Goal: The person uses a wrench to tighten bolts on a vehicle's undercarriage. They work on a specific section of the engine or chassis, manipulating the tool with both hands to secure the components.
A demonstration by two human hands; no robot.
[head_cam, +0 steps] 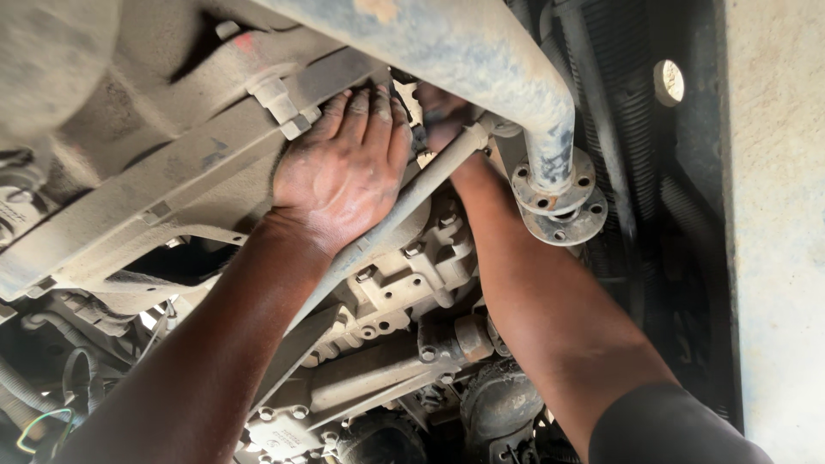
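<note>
At the upper left of the frame a dusty cross-member [163, 202] of the vehicle underside is seen, with a bolt and nut [279, 103] standing on it. Just right of this bolt the left hand [344, 172] is laid flat and open, the fingers pressed against the metal and nothing being gripped. A long grey rod [387, 223] runs from the lower middle up to the upper middle, passing beside this hand. At its upper end the right hand [443, 116] is closed around the rod; the fingers are partly hidden by the parts above. The rod is not seen free of its place, so the work is judged to be only in progress. Below, the gearbox housing [412, 266] with many small bolts is seen. At the right a pipe flange [559, 198] hangs close to the right forearm and narrows the space.
</note>
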